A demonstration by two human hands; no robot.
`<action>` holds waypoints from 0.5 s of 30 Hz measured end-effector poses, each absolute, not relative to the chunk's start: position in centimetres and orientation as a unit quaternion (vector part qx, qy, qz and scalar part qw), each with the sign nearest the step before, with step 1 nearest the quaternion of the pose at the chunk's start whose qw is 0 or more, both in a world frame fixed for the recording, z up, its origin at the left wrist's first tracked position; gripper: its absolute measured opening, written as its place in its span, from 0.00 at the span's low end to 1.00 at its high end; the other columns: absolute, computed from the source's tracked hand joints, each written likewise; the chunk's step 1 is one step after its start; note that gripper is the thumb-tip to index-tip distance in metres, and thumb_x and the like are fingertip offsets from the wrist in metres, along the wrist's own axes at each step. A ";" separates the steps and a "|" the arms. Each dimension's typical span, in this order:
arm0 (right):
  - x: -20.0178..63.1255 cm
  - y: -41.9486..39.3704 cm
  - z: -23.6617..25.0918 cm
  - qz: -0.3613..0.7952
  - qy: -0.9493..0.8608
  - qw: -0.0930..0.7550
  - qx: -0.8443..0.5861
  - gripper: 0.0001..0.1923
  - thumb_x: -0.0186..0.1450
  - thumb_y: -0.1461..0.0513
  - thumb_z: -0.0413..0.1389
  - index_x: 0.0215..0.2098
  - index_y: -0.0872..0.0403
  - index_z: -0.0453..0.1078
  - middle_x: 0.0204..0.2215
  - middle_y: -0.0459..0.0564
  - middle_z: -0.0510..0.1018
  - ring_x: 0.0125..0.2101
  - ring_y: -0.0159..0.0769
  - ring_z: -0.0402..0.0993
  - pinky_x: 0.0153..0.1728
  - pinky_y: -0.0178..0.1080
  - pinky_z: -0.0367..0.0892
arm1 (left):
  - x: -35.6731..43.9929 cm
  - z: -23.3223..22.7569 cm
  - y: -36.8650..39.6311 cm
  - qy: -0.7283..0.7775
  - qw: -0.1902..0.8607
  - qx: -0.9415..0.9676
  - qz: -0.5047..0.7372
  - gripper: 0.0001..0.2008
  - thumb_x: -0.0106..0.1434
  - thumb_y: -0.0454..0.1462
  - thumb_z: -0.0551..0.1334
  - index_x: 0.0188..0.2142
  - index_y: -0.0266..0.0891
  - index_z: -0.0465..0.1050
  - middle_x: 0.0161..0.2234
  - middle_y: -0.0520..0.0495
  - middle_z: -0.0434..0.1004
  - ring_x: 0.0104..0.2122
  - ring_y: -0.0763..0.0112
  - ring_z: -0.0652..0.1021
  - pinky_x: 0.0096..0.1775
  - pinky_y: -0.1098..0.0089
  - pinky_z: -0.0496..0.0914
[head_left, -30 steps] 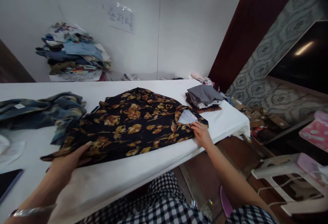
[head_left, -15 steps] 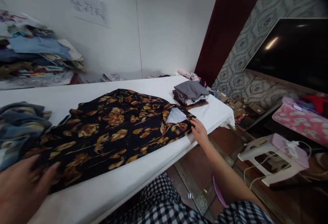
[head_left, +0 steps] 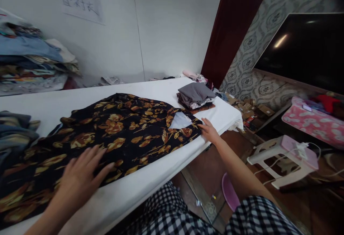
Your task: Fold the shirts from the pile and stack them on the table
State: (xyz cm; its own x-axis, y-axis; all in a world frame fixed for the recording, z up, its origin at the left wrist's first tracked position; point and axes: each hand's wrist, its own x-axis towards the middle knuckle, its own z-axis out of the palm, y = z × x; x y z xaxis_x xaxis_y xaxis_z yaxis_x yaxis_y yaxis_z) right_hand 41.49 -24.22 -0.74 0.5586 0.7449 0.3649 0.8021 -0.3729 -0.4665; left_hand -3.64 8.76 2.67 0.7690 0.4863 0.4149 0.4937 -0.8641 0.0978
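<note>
A black shirt [head_left: 137, 134] with a gold and brown flower print lies spread out on the white-covered table [head_left: 163, 161]. Its collar opening, at the right, shows a pale lining. My left hand [head_left: 83, 170] rests flat on the lower front part of the shirt with its fingers spread, holding nothing. My right hand [head_left: 209, 130] touches the shirt's right end beside the collar; its fingers look apart and extended over the fabric edge.
Folded clothes [head_left: 196, 95] with a grey piece on top lie past the collar. Crumpled bluish clothing [head_left: 16, 131] sits at the left, and a tall clothes pile [head_left: 32, 59] stands behind. A stool [head_left: 290, 152] with a power strip stands on the floor at right.
My left hand has moved right and forward from the shirt's left end onto its printed front. My right hand stays at the collar end. The view has shifted slightly rightward.
</note>
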 end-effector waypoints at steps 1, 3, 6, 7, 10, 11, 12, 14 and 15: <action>41.6 -23.9 -0.4 -0.050 -0.471 0.318 -0.821 0.19 0.60 0.65 0.53 0.47 0.50 0.77 0.63 0.53 0.64 0.66 0.50 0.51 0.64 0.58 0.51 | -1.9 3.0 7.6 -0.219 0.007 -0.951 -0.217 0.26 0.65 0.49 0.49 0.59 0.45 0.67 0.61 0.41 0.67 0.62 0.51 0.65 0.58 0.45 0.61; 41.7 -23.1 0.2 -0.050 -0.468 0.352 -0.809 0.17 0.60 0.64 0.52 0.43 0.50 0.78 0.61 0.52 0.68 0.66 0.48 0.53 0.64 0.57 0.53 | 1.1 2.9 5.5 -0.135 0.009 -0.971 -0.199 0.28 0.66 0.51 0.50 0.60 0.44 0.66 0.64 0.40 0.63 0.64 0.53 0.62 0.60 0.47 0.58; 41.8 -21.8 0.9 -0.029 -0.404 0.430 -0.807 0.16 0.60 0.62 0.50 0.40 0.52 0.78 0.53 0.53 0.76 0.60 0.46 0.64 0.61 0.52 0.59 | 3.4 1.5 3.9 -0.057 0.012 -0.987 -0.152 0.28 0.66 0.53 0.52 0.62 0.47 0.64 0.65 0.44 0.61 0.64 0.56 0.63 0.62 0.51 0.56; 41.8 -21.4 1.1 -0.011 -0.370 0.449 -0.813 0.17 0.60 0.61 0.49 0.40 0.52 0.78 0.49 0.53 0.79 0.56 0.45 0.69 0.59 0.51 0.63 | 3.6 0.9 3.9 -0.047 0.012 -0.989 -0.139 0.28 0.66 0.53 0.52 0.62 0.48 0.64 0.64 0.44 0.62 0.63 0.57 0.64 0.62 0.51 0.56; 41.7 -20.8 1.6 0.028 -0.338 0.440 -0.832 0.18 0.59 0.62 0.49 0.41 0.51 0.78 0.41 0.50 0.82 0.46 0.42 0.76 0.53 0.48 0.68 | 3.3 -0.3 4.4 -0.041 0.003 -0.993 -0.114 0.28 0.65 0.54 0.52 0.62 0.50 0.64 0.63 0.45 0.64 0.63 0.57 0.65 0.61 0.52 0.57; 41.7 -20.9 1.7 0.021 -0.367 0.419 -0.830 0.19 0.57 0.63 0.49 0.43 0.51 0.78 0.43 0.50 0.81 0.47 0.43 0.75 0.54 0.49 0.68 | 3.1 -0.4 4.6 -0.043 0.000 -0.993 -0.111 0.28 0.65 0.54 0.52 0.62 0.50 0.63 0.63 0.46 0.64 0.63 0.57 0.65 0.61 0.52 0.58; 41.6 -21.0 1.9 0.004 -0.409 0.392 -0.824 0.22 0.56 0.65 0.50 0.46 0.50 0.77 0.47 0.50 0.80 0.50 0.44 0.73 0.56 0.50 0.65 | 3.0 -0.4 4.8 -0.045 -0.003 -0.993 -0.112 0.28 0.65 0.54 0.52 0.62 0.51 0.63 0.64 0.46 0.64 0.63 0.57 0.65 0.61 0.52 0.58; 41.5 -21.3 2.3 -0.039 -0.497 0.330 -0.802 0.30 0.53 0.68 0.51 0.54 0.51 0.72 0.55 0.52 0.74 0.59 0.46 0.64 0.60 0.53 0.59 | 3.2 0.1 4.7 -0.050 -0.008 -0.991 -0.124 0.28 0.66 0.53 0.51 0.62 0.50 0.63 0.64 0.45 0.63 0.62 0.57 0.65 0.61 0.52 0.58; 41.5 -21.4 2.5 -0.053 -0.531 0.298 -0.791 0.34 0.52 0.70 0.51 0.57 0.51 0.70 0.58 0.53 0.70 0.62 0.48 0.60 0.61 0.55 0.57 | 3.4 0.5 4.4 -0.051 -0.010 -0.990 -0.133 0.28 0.66 0.53 0.51 0.62 0.50 0.63 0.64 0.45 0.63 0.63 0.57 0.65 0.61 0.52 0.58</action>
State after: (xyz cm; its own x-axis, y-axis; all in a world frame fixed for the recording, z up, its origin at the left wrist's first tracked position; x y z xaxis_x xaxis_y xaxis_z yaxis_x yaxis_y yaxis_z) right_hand 41.46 -21.41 2.47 0.4294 0.8094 0.4005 0.8724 -0.2572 -0.4156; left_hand 3.38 4.43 0.54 0.9595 0.1042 0.2618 0.0989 -0.9945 0.0335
